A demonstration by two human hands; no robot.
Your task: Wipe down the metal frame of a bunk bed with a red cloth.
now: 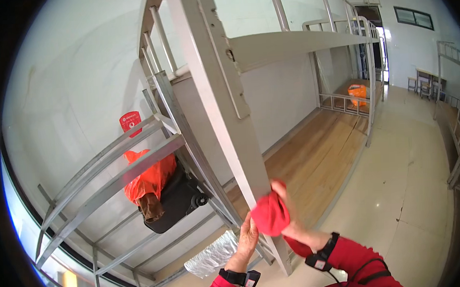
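Observation:
A bunched red cloth (271, 214) lies against the lower part of a light grey metal bunk-bed post (230, 143). My right hand (290, 214) is closed on the cloth from the right side, its fingers partly hidden by it. On the post's left, my left hand (247, 236) touches the post's edge beside the cloth; whether it grips anything is hard to tell. Just left of the left hand is a crinkled silvery sheet (212, 254). A metal plate with slots (223, 58) is on the upper part of the post.
Left stands a metal bed frame (111, 181) with a black suitcase (171, 205) and an orange plastic bag (150, 179). A wooden bed board (312, 151) extends behind the post. Farther off are another orange bag (357, 94), stools (425, 88) and bunk beds (456, 112) along the right.

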